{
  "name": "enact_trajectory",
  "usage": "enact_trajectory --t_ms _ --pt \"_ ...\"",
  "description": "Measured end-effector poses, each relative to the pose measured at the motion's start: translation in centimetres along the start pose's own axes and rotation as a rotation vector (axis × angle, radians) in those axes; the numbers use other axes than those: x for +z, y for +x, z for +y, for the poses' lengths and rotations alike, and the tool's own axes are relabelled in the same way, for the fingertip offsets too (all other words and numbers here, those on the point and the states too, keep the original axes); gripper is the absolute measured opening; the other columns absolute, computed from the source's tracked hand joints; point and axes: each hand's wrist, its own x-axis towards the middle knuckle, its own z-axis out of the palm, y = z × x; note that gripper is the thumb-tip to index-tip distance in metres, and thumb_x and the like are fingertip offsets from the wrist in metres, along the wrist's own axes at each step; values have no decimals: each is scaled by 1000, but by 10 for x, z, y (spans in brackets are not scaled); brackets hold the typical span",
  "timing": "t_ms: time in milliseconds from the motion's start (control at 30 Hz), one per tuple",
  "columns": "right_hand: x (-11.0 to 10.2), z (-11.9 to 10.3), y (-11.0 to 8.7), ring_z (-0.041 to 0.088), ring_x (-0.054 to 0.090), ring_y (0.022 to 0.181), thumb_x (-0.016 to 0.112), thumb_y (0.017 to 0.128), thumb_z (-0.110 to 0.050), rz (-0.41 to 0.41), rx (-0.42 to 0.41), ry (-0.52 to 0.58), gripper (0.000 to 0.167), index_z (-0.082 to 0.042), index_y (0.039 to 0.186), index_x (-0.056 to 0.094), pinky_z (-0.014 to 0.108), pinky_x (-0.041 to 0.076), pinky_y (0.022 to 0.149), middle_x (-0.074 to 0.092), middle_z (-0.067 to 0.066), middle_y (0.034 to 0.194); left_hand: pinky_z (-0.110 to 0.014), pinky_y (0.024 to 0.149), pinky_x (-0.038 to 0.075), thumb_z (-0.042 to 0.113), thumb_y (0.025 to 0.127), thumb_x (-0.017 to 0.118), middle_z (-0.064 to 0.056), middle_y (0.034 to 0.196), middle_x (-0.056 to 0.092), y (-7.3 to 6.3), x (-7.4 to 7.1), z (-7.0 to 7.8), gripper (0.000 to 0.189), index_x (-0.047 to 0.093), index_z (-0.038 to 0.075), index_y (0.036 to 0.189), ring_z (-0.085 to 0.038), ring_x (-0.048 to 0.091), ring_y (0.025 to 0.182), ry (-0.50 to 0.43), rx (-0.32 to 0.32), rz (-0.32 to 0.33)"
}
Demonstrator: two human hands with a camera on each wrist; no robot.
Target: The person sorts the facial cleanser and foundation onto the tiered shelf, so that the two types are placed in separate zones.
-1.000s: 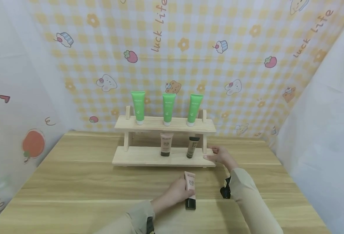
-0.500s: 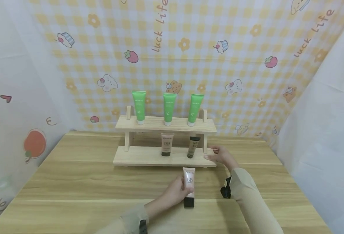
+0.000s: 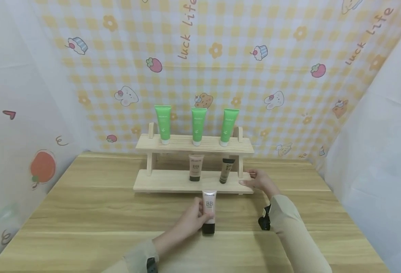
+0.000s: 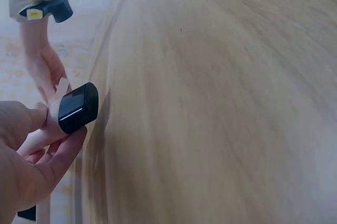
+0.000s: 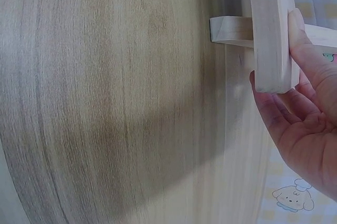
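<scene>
My left hand (image 3: 191,219) pinches a pale pink BB cream tube (image 3: 209,204) between thumb and fingers, upright with its black cap down, in front of the two-tier wooden shelf (image 3: 166,181). In the left wrist view, the thumb and fingers sit near the tube's black cap (image 4: 79,108), which is apart from the table. My right hand (image 3: 260,182) grips the right end of the lower board, with the thumb on top and fingers beneath. The right wrist view shows the board's end (image 5: 274,50) held by that hand (image 5: 310,113).
On the lower board stand another pink BB tube (image 3: 196,168) and a small dark-capped tube (image 3: 226,172), which leans. Green tubes stand along the upper tier, among them a left one (image 3: 164,125) and a right one (image 3: 228,127). A patterned cloth (image 3: 221,79) hangs behind the wooden table (image 3: 94,212).
My left hand has carried the BB cream tube leftward and a little toward the shelf, and the tube has straightened. The right hand stays on the board's end.
</scene>
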Motion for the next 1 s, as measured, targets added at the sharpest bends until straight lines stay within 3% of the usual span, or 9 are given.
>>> enact_trajectory --t_ms 233,567,800,1000 --pt "0 0 -1 43 34 129 69 80 -30 1 -7 6 71 -1 136 38 49 32 107 34 30 139 -27 70 52 16 86 60 -15 101 54 -5 -25 -3 41 37 -1 116 -17 55 82 -2 55 40" --pt "0 -1 -4 43 32 130 69 81 -29 -1 -22 -10 71 1 136 36 50 31 108 32 31 139 -30 71 54 5 83 61 -18 97 58 -9 -62 -7 36 42 -5 112 -20 58 81 88 54 250" --pt "1 0 -2 43 33 129 68 81 -29 -5 -14 -10 69 0 136 37 49 31 108 33 31 139 -33 74 56 10 85 60 -20 102 59 -5 -91 -5 42 40 -5 119 -23 61 87 150 6 285" --pt "-1 -5 -5 44 32 129 67 82 -30 -11 -4 -29 71 0 137 34 50 31 108 31 31 140 -30 70 55 15 88 57 -20 105 58 3 -116 0 40 43 -5 120 -26 58 89 209 17 304"
